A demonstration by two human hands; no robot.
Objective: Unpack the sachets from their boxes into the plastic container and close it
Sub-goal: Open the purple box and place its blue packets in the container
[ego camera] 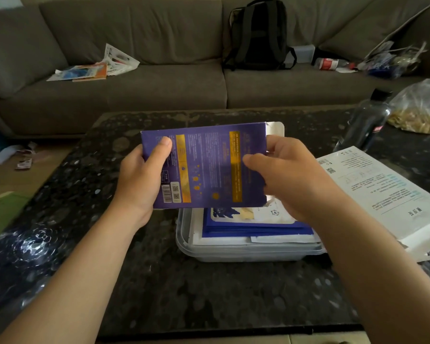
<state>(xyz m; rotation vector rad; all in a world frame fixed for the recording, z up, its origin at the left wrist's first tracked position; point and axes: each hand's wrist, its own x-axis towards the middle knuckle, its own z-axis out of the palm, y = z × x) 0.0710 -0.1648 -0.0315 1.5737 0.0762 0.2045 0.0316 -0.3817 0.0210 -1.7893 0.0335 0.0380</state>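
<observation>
Purple box (pixel 204 167) held in both hands above the plastic container (pixel 184 242)

The box hung flat-faced toward the camera, its printed back showing and a white flap (pixel 276 129) open at its right end. The left hand (pixel 139 182) gripped the box's left edge, thumb on the face. The right hand (pixel 288 177) clasped the right edge, thumb on the face and fingers curled behind. Just below, the lidless container sat on the dark speckled bench (pixel 159 281), holding a stack of blue and white sachets (pixel 253 227). A white printed pack (pixel 382 194) lay on the bench just right of the container, and beyond it stood a dark bottle (pixel 365 122) beside a clear plastic bag (pixel 422 110). Behind the bench a grey sofa (pixel 134 90) carried a black backpack (pixel 258 36).
</observation>
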